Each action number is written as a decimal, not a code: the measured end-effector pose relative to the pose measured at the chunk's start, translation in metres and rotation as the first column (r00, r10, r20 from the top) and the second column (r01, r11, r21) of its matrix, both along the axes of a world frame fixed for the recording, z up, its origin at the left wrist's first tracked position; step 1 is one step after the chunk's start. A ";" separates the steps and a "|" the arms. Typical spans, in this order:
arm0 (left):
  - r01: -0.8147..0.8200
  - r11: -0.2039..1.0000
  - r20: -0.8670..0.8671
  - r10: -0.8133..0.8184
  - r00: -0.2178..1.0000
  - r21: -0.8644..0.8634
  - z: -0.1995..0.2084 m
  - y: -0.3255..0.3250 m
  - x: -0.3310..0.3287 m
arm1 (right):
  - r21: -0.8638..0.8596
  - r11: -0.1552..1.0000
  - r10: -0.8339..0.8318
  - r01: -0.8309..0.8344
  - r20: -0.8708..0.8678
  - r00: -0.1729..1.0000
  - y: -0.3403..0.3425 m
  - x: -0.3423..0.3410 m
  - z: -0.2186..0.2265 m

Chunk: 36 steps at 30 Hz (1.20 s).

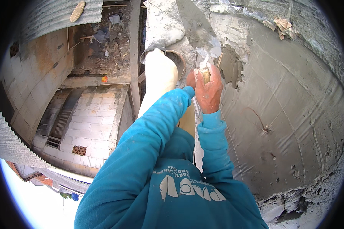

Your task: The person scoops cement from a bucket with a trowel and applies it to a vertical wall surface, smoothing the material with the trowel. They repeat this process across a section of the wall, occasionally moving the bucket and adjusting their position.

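A pointed trowel (198, 28) with a broad grey blade, smeared with mortar, points away from me. My right hand (210, 91) wraps round its wooden handle (206, 74). Close against it on the left is my left hand (190, 79), mostly hidden by my sleeve and the right hand, so its fingers do not show clearly. Just right of the blade, a patch of darker wet mortar (230, 65) lies on the rough edge of a smooth grey rendered wall (279, 84).
My leg in pale trousers (158, 72) stands on a narrow ledge (160, 17), beside a round brown rim (182, 63). Left of it is a drop to rubble (107, 49) and a block wall (91, 124). A bent wire (264, 128) sticks out of the rendered wall.
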<state>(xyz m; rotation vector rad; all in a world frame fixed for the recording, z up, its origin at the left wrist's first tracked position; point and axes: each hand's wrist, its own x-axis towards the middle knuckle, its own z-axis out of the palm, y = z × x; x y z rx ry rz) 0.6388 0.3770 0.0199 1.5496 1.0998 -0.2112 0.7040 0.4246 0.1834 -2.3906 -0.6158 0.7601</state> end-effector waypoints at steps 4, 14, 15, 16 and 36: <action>-0.053 0.988 -0.059 0.044 0.997 -0.146 -0.008 0.009 -0.006 | -0.062 0.986 -0.160 0.156 -0.063 0.985 -0.027 -0.004 0.009; -0.326 0.917 0.015 0.332 0.943 0.231 -0.004 0.095 -0.127 | -0.386 0.921 -0.030 0.053 0.065 0.997 -0.144 -0.080 -0.044; -0.316 0.899 0.004 0.330 0.944 0.302 -0.001 0.093 -0.159 | -0.436 0.899 -0.023 0.031 0.023 0.999 -0.161 -0.085 -0.045; -0.304 0.884 -0.011 0.329 0.944 0.355 0.002 0.090 -0.193 | -0.515 0.857 -0.023 0.011 -0.017 1.000 -0.172 -0.089 -0.048; -0.694 0.691 -0.547 0.668 0.504 0.203 0.139 -0.328 -0.552 | -0.632 0.774 -0.103 -0.032 -0.176 0.979 -0.254 -0.083 -0.070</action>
